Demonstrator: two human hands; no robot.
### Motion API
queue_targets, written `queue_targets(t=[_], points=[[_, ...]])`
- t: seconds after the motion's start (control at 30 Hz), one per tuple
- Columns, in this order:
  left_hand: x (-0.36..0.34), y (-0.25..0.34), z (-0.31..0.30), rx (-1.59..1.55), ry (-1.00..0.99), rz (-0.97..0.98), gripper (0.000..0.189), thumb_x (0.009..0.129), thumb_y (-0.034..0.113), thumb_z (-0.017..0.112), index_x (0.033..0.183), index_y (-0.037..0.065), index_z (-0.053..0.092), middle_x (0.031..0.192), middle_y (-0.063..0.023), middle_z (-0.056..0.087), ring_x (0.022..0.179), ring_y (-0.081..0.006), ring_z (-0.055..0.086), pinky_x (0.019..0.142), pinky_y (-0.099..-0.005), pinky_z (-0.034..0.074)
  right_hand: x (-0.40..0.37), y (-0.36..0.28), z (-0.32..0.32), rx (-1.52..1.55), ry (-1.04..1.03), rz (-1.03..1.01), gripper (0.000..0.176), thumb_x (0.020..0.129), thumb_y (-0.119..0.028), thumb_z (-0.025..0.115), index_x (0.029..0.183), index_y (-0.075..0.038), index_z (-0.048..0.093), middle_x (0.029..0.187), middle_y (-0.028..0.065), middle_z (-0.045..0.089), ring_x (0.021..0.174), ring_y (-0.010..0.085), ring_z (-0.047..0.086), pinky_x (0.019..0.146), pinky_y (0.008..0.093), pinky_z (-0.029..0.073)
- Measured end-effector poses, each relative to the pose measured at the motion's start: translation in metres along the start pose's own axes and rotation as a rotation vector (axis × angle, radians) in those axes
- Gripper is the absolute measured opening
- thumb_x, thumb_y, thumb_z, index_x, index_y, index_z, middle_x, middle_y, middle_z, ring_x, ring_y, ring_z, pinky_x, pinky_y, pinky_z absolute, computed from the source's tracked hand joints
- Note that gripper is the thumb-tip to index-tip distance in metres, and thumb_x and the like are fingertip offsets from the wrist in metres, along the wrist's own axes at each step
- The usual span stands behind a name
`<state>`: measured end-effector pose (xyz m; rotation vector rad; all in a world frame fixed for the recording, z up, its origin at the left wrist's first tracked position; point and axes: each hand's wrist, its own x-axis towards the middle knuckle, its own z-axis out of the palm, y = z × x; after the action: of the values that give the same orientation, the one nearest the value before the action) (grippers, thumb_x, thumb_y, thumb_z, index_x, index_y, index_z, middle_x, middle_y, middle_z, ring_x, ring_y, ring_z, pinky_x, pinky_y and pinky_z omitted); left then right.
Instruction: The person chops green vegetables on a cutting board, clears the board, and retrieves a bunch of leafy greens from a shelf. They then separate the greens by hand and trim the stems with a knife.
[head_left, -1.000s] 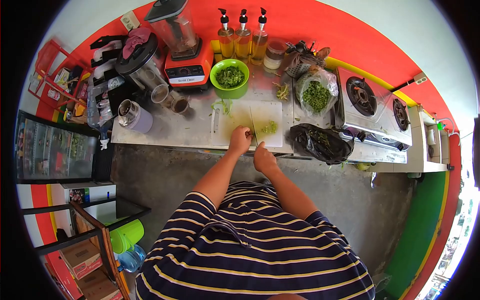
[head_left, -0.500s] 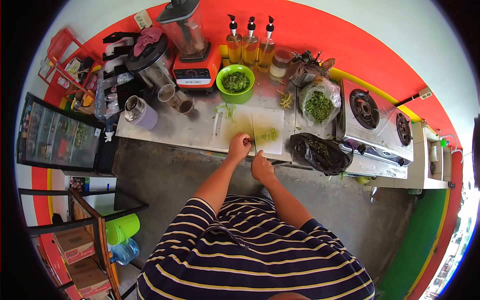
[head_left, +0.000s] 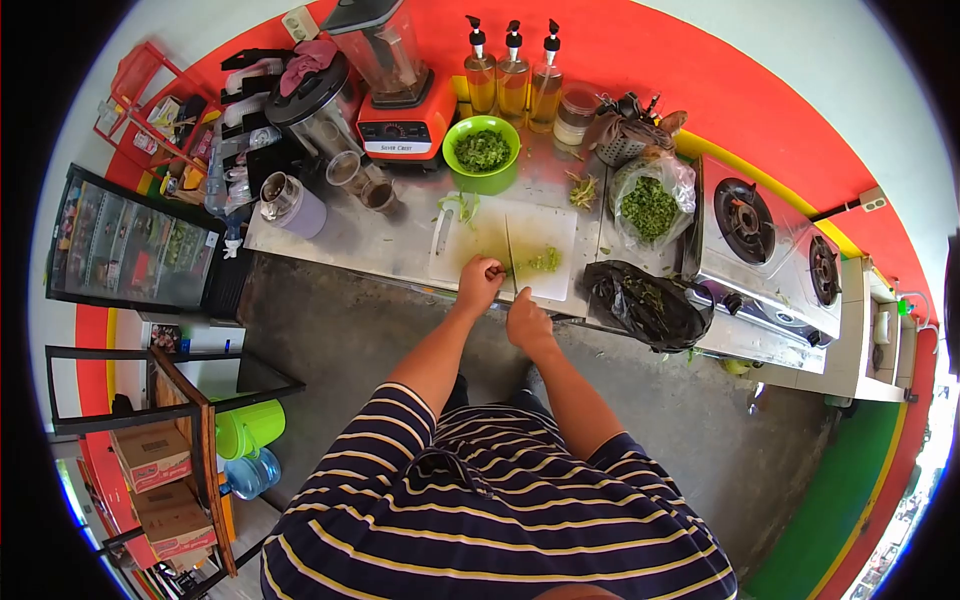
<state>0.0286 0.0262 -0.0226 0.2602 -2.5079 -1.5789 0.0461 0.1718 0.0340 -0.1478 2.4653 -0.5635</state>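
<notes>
My right hand [head_left: 528, 322] is closed around the handle of a knife [head_left: 511, 243], whose thin blade points away from me across a white cutting board [head_left: 460, 240]. Just left of the blade, my left hand [head_left: 481, 284] is pinched at the board's near edge. What its fingers hold is too small to make out. Chopped greens [head_left: 543, 261] lie on the board to the right of the blade. A few loose leafy stalks [head_left: 462, 207] rest at the board's far left corner.
Behind the board stands a green bowl [head_left: 511, 165] of chopped greens beside a red blender [head_left: 405, 125]. To the right are a clear bag of greens [head_left: 648, 210], a black plastic bag [head_left: 650, 315] and a gas stove [head_left: 775, 255]. Pump bottles [head_left: 512, 85] line the wall.
The head view has shifted slightly, so the counter sits a little further right. Both hands keep nearly the same place at the board, and the knife remains in my right hand.
</notes>
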Motion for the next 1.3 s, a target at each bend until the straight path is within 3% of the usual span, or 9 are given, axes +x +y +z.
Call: queue_targets(t=[0.13,0.5,0.73,0.93,1.1,1.17,1.3], points=[[-0.005,0.002,0.0,-0.009,0.016,0.008,0.011,0.083,0.001,0.075,0.092,-0.001,0.069,0.087,-0.0097,0.061,0.073,-0.0195,0.064,0.068,-0.0328,0.053,-0.001,-0.001,-0.021,-0.016,-0.048,-0.014,0.039,0.093,-0.015,0.052,0.124,0.006,0.043,0.115,0.032,0.066,0.109,0.0461,0.066,0.095,0.0515,0.052],[-0.01,-0.003,0.002,0.047,0.065,0.063,0.015,0.082,0.002,0.073,0.097,-0.001,0.074,0.091,-0.0103,0.065,0.074,-0.0209,0.066,0.069,-0.0329,0.053,-0.009,-0.004,-0.012,-0.113,-0.04,-0.016,0.037,0.092,-0.014,0.054,0.123,0.004,0.043,0.118,0.032,0.065,0.111,0.0464,0.065,0.095,0.0522,0.052],[-0.013,-0.008,-0.001,-0.048,0.04,0.048,0.015,0.08,0.003,0.072,0.095,0.001,0.076,0.089,-0.0129,0.066,0.076,-0.0253,0.067,0.073,-0.0348,0.053,-0.001,0.007,-0.004,-0.084,-0.047,-0.033,0.039,0.096,-0.023,0.056,0.12,0.006,0.043,0.114,0.034,0.065,0.108,0.0465,0.066,0.093,0.0527,0.052],[-0.013,0.002,-0.008,0.001,0.02,0.073,0.014,0.081,0.003,0.072,0.094,0.001,0.076,0.088,-0.0132,0.067,0.074,-0.0254,0.066,0.071,-0.0339,0.052,-0.003,-0.005,-0.016,-0.18,-0.044,-0.072,0.033,0.091,-0.009,0.054,0.12,0.004,0.043,0.114,0.033,0.066,0.108,0.0457,0.066,0.094,0.0512,0.052],[-0.01,-0.003,-0.01,-0.03,0.01,0.089,0.011,0.081,0.004,0.072,0.092,0.001,0.076,0.084,-0.0134,0.066,0.072,-0.0254,0.064,0.069,-0.0344,0.052,-0.011,-0.011,-0.012,-0.157,-0.042,-0.013,0.034,0.091,-0.009,0.054,0.12,0.004,0.043,0.113,0.0327,0.066,0.109,0.045,0.066,0.093,0.051,0.053],[-0.01,-0.002,-0.01,0.007,0.022,0.083,0.011,0.081,0.004,0.072,0.091,0.001,0.075,0.083,-0.0135,0.067,0.071,-0.0261,0.064,0.07,-0.0352,0.052,-0.019,-0.016,-0.009,-0.176,-0.06,0.024,0.036,0.09,-0.011,0.06,0.12,0.003,0.045,0.116,0.0301,0.067,0.113,0.0406,0.066,0.094,0.0475,0.054],[-0.01,-0.001,-0.012,0.022,-0.009,0.056,0.014,0.08,0.002,0.072,0.093,0.001,0.074,0.085,-0.0144,0.067,0.074,-0.029,0.065,0.071,-0.0376,0.052,-0.002,-0.013,-0.009,-0.173,-0.04,-0.021,0.035,0.091,-0.011,0.059,0.12,0.003,0.046,0.116,0.0308,0.066,0.111,0.0413,0.067,0.093,0.0483,0.054]])
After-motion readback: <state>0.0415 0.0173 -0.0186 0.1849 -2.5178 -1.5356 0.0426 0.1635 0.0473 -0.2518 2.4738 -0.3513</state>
